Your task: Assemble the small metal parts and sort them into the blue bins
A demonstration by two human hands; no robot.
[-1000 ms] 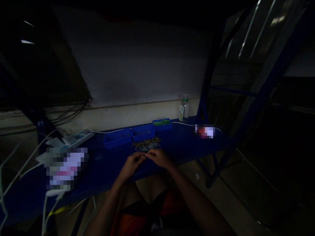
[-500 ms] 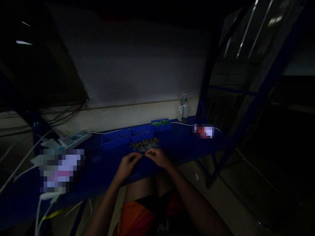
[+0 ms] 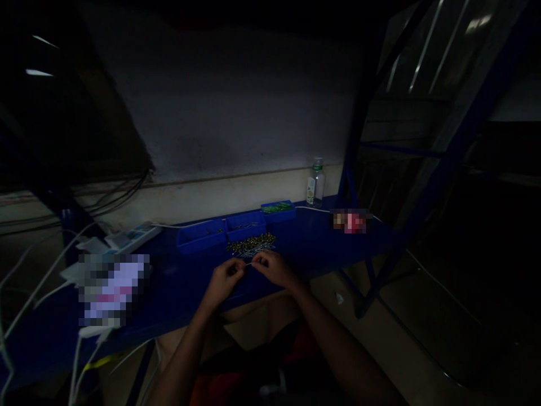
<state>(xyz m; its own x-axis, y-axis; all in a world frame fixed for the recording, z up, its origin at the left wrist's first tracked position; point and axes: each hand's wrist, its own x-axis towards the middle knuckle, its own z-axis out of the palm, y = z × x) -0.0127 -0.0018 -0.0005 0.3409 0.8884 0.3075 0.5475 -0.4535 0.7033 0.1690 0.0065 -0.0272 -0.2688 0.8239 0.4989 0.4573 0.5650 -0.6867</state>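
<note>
My left hand (image 3: pixel 225 281) and my right hand (image 3: pixel 274 269) meet near the table's front edge, thumbs and fingers pinched. Between the fingertips runs a thin, light metal pin (image 3: pixel 248 264), with one end in each hand. Its ends are hidden by the fingers, and the dim light blurs its detail. Just beyond the hands lies a heap of small brass-coloured pieces (image 3: pixel 247 245). Several thin silvery pins (image 3: pixel 252 253) are spread along the near side of that heap.
Behind the heap stand a left blue bin (image 3: pixel 198 241), a middle blue bin (image 3: pixel 243 231) and a bin of green pieces (image 3: pixel 278 210). A clear bottle (image 3: pixel 316 189) stands by the wall. Left are a power strip (image 3: pixel 137 237) and white cables. Blurred items lie at both sides of the blue table (image 3: pixel 181 287).
Both hands stay pinched on the pin between them; the left fingers have curled a little more. My knees have shifted under the table, and the view has moved slightly.
</note>
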